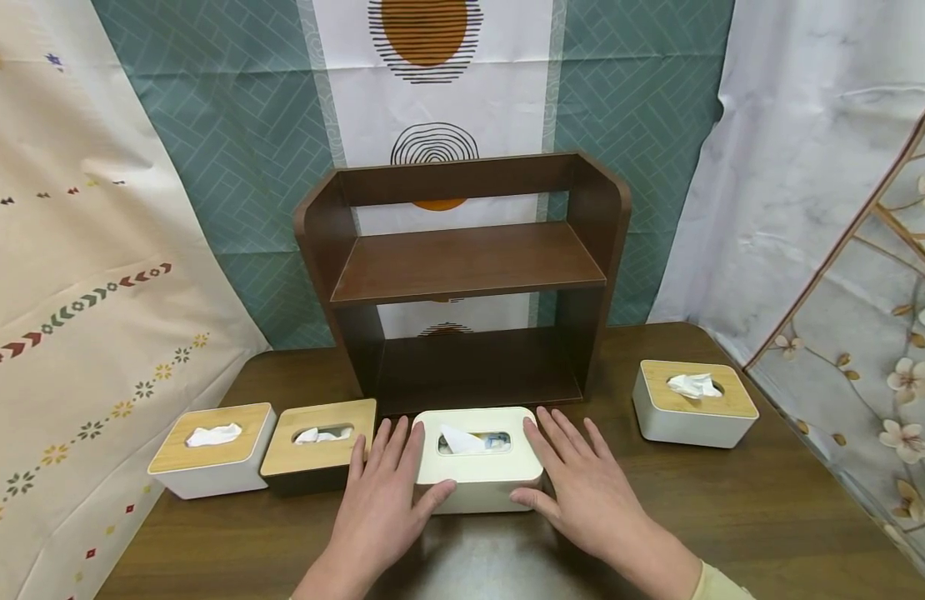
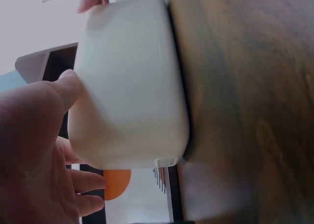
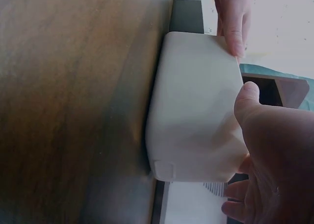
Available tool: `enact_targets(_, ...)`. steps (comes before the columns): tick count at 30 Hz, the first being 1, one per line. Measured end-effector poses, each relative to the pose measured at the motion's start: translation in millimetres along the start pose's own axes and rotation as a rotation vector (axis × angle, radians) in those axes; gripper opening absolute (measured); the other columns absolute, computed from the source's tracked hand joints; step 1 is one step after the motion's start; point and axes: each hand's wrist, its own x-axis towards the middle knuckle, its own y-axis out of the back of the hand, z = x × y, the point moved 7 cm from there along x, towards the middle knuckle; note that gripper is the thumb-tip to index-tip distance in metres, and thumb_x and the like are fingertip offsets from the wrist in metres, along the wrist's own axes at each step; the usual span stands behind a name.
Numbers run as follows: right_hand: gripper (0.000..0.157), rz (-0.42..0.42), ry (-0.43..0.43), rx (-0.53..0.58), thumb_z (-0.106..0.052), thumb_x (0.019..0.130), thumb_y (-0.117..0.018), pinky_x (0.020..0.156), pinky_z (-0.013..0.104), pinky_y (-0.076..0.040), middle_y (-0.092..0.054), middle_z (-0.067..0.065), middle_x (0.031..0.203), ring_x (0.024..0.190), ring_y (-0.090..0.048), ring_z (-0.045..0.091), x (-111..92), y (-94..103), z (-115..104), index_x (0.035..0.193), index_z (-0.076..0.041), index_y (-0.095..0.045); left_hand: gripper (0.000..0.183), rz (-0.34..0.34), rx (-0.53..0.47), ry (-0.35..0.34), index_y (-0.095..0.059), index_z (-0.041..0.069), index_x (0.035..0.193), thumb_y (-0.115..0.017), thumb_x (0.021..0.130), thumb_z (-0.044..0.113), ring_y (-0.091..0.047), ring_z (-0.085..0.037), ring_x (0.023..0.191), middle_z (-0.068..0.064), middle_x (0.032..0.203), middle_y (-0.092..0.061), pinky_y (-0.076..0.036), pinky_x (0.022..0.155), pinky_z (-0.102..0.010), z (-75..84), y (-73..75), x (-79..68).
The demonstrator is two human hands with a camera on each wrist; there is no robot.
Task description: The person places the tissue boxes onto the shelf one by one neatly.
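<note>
A cream-white tissue box (image 1: 477,497) stands on the table in front of the shelf, a white tissue (image 1: 460,440) poking from its oval slot. My left hand (image 1: 383,492) lies along its left side with straight fingers, the thumb at the front top edge. On the other side my right hand (image 1: 582,483) mirrors it, fingers stretched toward the shelf and thumb at the front right corner. Both wrist views show the box (image 2: 127,87) sitting on the tabletop between the two hands, with the fingertips of the right hand (image 3: 274,150) partly behind it.
A dark brown two-tier shelf (image 1: 470,262) stands behind the box. To the left are a white tissue box (image 1: 215,479) and a black one (image 1: 305,481), both with wooden lids. Another white wooden-lidded tissue box (image 1: 683,427) stands at the right. Patterned cloths surround the table (image 1: 732,517).
</note>
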Motion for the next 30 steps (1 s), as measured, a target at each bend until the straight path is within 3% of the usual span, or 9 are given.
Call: enact_targets(30,0.089,0.049,0.014,0.068,-0.065,0.105,-0.064,0.128,0.064,-0.029,-0.052,0.022,0.165,0.153,-0.05,0.04,0.4,-4.8,-2.2,0.166,-0.002,-0.048,0.091,0.006,-0.024,0.012,-0.047,0.003,0.167,-0.063,0.105,0.068,-0.04,-0.041,0.159,-0.02,0.163,-0.055,-0.014,0.131,-0.067,2.9,-3.0,-1.9)
